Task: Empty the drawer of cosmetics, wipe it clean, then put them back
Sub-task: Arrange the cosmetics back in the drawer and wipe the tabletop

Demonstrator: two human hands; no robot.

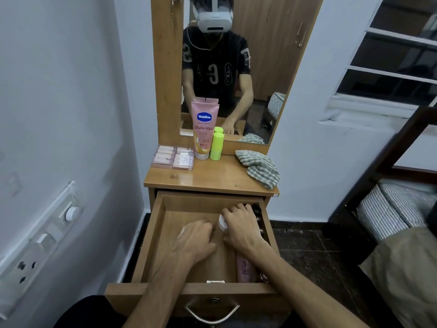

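Observation:
The wooden drawer (155,245) stands pulled out below the dresser top. Both hands are inside it. My left hand (197,239) lies palm down, fingers curled over something small and white that is mostly hidden. My right hand (241,227) closes on a white-capped container (222,222) near the drawer's back right. A pink tube (244,268) lies along the right side, with small dark items (257,213) behind it. On the dresser top stand a pink Vaseline tube (203,129), a lime-green bottle (217,146) and a clear pack of pink lip balms (173,157).
A green checked cloth (260,168) lies crumpled on the right of the dresser top (201,178), below the mirror (257,55). A wall with a switch panel (40,240) is close on the left. A bed with striped bedding (390,209) stands to the right.

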